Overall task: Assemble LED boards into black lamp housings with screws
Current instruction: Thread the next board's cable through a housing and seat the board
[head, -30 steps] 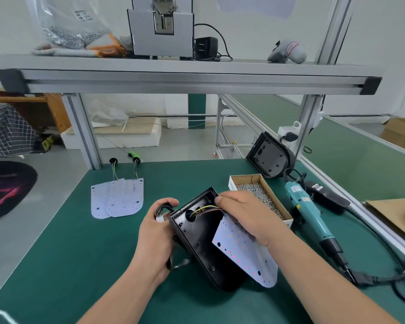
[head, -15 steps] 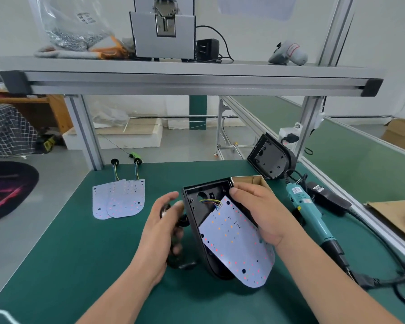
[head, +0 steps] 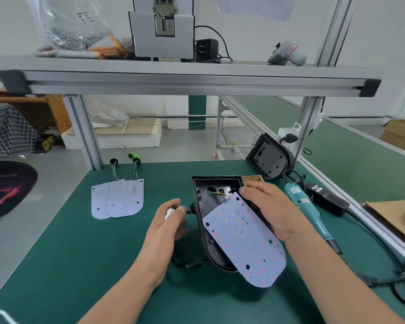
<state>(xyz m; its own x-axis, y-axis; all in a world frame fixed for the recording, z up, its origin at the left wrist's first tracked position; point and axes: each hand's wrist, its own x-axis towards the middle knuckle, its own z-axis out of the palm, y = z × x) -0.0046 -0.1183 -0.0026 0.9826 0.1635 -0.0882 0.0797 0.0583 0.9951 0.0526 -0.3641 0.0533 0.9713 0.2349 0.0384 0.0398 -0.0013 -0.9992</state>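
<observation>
Green bench mat [head: 80, 253]: fills the lower half of the frame.

Black lamp housing [head: 205, 213]: centre of frame, open side up. Its long axis runs from upper centre toward the bottom of the frame, with the square end toward the top and the rounded end lowest. Judged rigid and the heavier part, it is best taken by its side walls.

LED board [head: 243, 239]: lies over the housing's open face but is skewed and not seated. Its square end is up inside the housing, and its rounded end overhangs toward the lower right. Judged a thin, light, stiff sheet with a delicate LED face, it should be handled by the edges only.

Right hand [head: 267, 206]: fingers curled round the housing's right side, thumb on the board's upper corner.

Left hand [head: 166, 228]: left of the housing, fingers closed in a pinch on a white connector [head: 168, 213].

Wires [head: 220, 195]: run from the board's square end toward a hole in the housing floor. The solder joint is judged vulnerable to tugging.
</observation>
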